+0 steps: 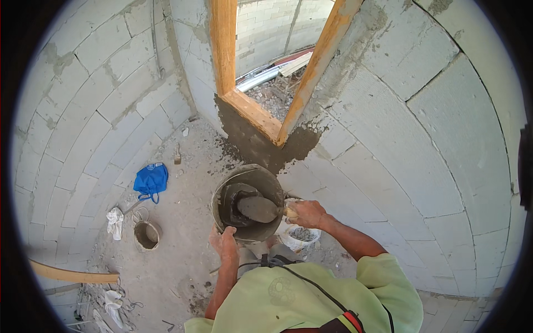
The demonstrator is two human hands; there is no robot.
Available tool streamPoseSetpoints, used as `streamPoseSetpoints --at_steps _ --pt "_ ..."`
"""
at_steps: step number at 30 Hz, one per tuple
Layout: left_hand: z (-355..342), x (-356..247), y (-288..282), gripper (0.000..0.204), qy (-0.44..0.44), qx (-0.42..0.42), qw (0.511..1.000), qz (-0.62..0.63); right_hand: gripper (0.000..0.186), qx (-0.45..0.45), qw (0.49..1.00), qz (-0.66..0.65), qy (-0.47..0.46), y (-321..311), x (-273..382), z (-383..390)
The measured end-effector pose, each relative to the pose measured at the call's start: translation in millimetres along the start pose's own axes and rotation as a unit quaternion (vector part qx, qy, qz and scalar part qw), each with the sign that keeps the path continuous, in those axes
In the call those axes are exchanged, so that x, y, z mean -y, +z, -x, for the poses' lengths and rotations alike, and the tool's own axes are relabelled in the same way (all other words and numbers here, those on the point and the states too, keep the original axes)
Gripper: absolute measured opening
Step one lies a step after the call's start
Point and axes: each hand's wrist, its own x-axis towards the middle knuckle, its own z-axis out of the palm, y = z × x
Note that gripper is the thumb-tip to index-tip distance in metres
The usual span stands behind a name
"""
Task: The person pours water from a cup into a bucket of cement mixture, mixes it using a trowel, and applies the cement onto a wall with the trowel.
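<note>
A grey, mortar-smeared bucket [265, 180] is in front of my body, its mouth facing up. Its left near rim is gripped by my left hand [225, 242], with the thumb over the edge. From the right, my right hand [307, 215] closes around the handle of a trowel [258, 210]. The rounded, mortar-coated blade reaches into the bucket over dark wet mortar [227, 201]. Just beyond the bucket, fresh dark mortar [252, 145] covers the wall below a wooden window frame [252, 112]. The bucket's underside and what supports it are hidden.
Block walls rise at left [83, 139] and right [400, 166]. On the floor lie a blue bag [151, 180], a brush [177, 157], a small bucket [157, 228] and a white cloth [115, 223]. A white sack [311, 244] stands near my right forearm; a wooden strip [75, 273] is lower left.
</note>
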Motion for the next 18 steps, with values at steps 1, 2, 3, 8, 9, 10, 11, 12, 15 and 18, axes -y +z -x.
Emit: streamPoseSetpoints --at_steps 1,2,3,8,9,10,11,12,15,18 --pt "3 -8 4 0.031 -0.011 -0.001 1.0 0.023 0.048 -0.011 1.0 -0.009 -0.018 -9 0 5" --pt "5 -15 7 0.03 -0.024 0.0 0.999 0.048 0.048 -0.023 0.999 -0.018 -0.033 -19 -1 12" --pt "9 -23 10 0.03 -0.024 0.005 0.999 0.049 0.048 -0.027 0.999 -0.017 -0.03 -29 -3 17" --pt "12 -25 8 0.038 -0.037 0.004 0.999 0.025 0.05 0.037 0.979 -0.169 -0.111 -87 -33 34" --pt "10 -19 9 0.038 -0.038 0.006 0.999 0.03 0.049 0.096 0.955 -0.274 -0.065 -102 -39 37" --pt "8 -13 10 0.039 -0.029 0.01 0.999 0.035 0.049 0.094 0.957 -0.269 -0.063 -109 -55 35" --pt "6 -4 12 0.04 -0.022 0.015 0.999 0.041 0.048 0.097 0.938 -0.332 -0.021 -113 -75 33" --pt "4 5 10 0.04 -0.023 0.014 0.998 0.048 0.047 0.101 0.914 -0.392 0.019 -124 -83 33" --pt "-4 30 -3 0.041 0.002 0.005 1.0 0.031 0.051 -0.167 0.934 -0.304 0.084 -176 -68 92" --pt "-3 44 -9 0.04 0.001 -0.024 0.999 0.04 0.055 -0.339 0.905 -0.239 0.088 -220 -52 171"
